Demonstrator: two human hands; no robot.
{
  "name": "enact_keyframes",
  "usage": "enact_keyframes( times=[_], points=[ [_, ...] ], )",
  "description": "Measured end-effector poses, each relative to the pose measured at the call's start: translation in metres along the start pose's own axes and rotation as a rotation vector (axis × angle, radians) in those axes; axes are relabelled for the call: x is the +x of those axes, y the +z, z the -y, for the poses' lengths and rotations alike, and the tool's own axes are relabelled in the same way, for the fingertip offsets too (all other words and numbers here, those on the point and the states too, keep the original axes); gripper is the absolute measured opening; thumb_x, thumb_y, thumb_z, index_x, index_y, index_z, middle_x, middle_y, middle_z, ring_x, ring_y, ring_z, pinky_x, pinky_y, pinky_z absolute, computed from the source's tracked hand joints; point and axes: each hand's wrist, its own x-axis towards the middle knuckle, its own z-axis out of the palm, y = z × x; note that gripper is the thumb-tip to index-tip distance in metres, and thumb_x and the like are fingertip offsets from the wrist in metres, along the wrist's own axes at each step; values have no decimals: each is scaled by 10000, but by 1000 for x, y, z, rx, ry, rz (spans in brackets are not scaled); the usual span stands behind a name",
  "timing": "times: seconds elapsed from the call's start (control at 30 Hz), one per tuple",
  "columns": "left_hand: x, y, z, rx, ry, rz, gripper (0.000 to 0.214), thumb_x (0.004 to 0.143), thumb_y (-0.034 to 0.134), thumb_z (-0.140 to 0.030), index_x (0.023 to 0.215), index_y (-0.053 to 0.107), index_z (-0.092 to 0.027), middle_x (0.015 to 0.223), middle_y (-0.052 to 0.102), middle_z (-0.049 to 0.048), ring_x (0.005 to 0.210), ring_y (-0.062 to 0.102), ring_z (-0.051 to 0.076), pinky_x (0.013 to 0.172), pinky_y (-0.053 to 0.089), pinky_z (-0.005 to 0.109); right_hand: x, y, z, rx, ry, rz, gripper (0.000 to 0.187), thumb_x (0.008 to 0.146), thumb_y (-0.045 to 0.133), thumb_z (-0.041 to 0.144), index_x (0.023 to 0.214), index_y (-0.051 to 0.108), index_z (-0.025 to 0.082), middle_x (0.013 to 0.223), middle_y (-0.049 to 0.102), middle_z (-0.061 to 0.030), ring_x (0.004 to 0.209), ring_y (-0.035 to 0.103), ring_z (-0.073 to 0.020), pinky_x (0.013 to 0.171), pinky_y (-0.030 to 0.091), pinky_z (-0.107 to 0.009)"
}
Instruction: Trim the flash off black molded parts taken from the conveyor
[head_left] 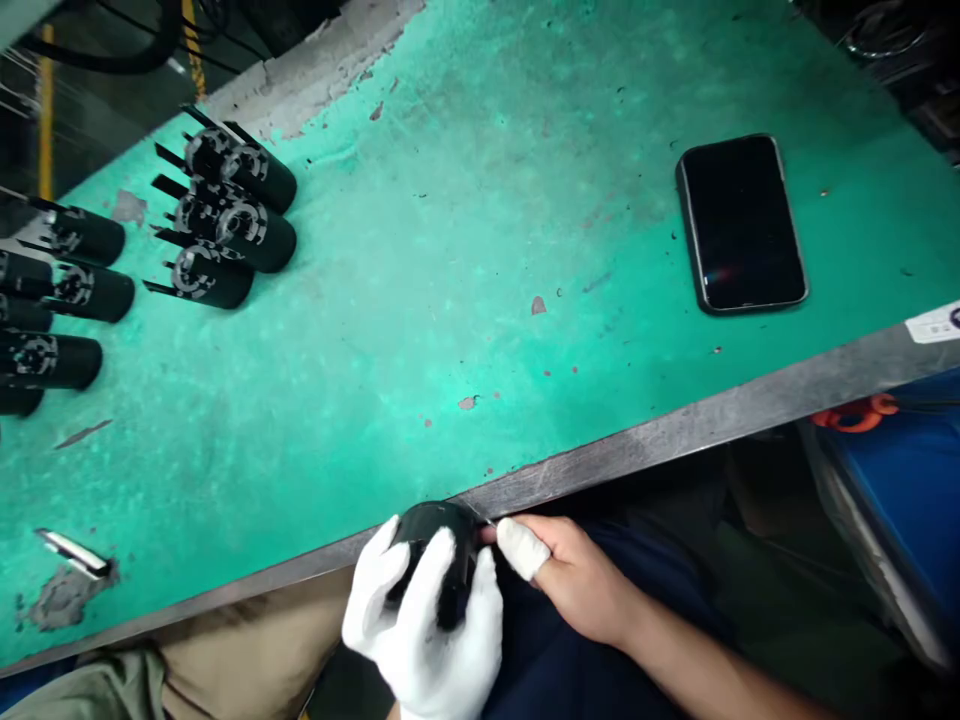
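Observation:
My left hand (435, 630), in a white glove, wraps its fingers round a black cylindrical part (433, 518) at the bench's front edge. Bare except for a white cover on the thumb, my right hand (559, 560) is closed in a pinch at the part's right side. A thin, light sliver shows by its fingertips, too small to name. Similar black cylindrical parts (259, 238) with long prongs lie grouped on the green bench (450, 300) at the upper left, and several more (90, 290) are at the far left.
A black smartphone (742, 225) lies on the right of the bench. A small white-and-black tool (73, 553) rests at the lower left. Below the right edge are orange handles (855, 413) and a blue surface (907, 490). A beige-clothed leg (255, 640) shows under the bench edge.

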Motion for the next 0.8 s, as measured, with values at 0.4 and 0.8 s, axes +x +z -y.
enact_keyframes(
  times=[0.4, 0.8],
  points=[
    [-9, 5, 12, 4, 29, -46, 599, 665, 834, -86, 1145, 605, -363, 1062, 463, 47, 1153, 579, 363, 945, 535, 661, 0, 4, 0, -105, -33, -50, 434, 1009, 420, 485, 803, 662, 189, 724, 605, 6, 713, 514, -157, 676, 408, -270],
    [-8, 5, 12, -76, 83, -41, 550, 607, 803, 9, 1002, 630, -331, 1000, 450, 28, 1129, 578, 346, 908, 553, 649, 5, -5, 11, -249, -138, 2, 329, 1009, 466, 379, 855, 710, 221, 773, 696, -1, 724, 603, -172, 682, 413, -289]
  ],
)
